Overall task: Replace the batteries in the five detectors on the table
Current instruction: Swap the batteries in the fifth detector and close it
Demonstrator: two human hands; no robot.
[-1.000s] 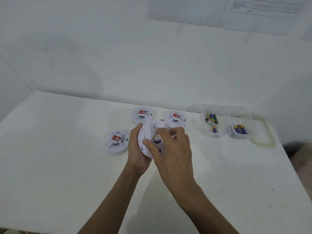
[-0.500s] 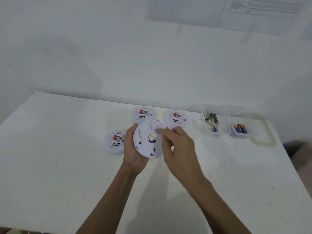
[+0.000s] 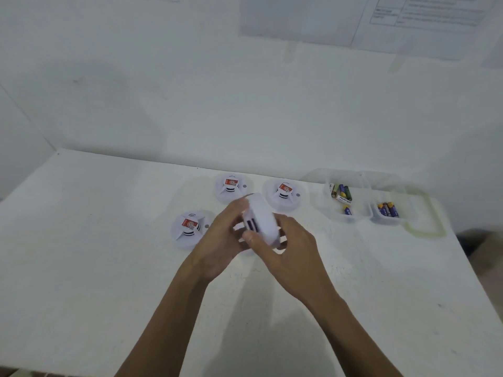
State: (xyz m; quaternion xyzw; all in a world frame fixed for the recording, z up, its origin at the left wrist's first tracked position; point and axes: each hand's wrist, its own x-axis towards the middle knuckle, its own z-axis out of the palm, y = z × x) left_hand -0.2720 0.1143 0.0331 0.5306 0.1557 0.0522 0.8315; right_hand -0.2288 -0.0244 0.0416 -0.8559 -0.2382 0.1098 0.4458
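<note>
Detector (image 3: 262,217) tilted on edge (blurred), left grip (image 3: 220,240) and right grip (image 3: 290,250) both curled round it, over table (image 3: 81,268)

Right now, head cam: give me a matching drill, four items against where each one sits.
Items:
1. white round plastic detector with dark slots
2. leftmost white round detector with red label
3. clear plastic two-compartment tray
4. white printed paper sheet

Places:
a. on the wall
b. flat on the white table, left of both hands
c. gripped between left hand and right hand
d. far right of the table, holding batteries

Pairs: 1-c, 2-b, 3-d, 4-a.
</note>
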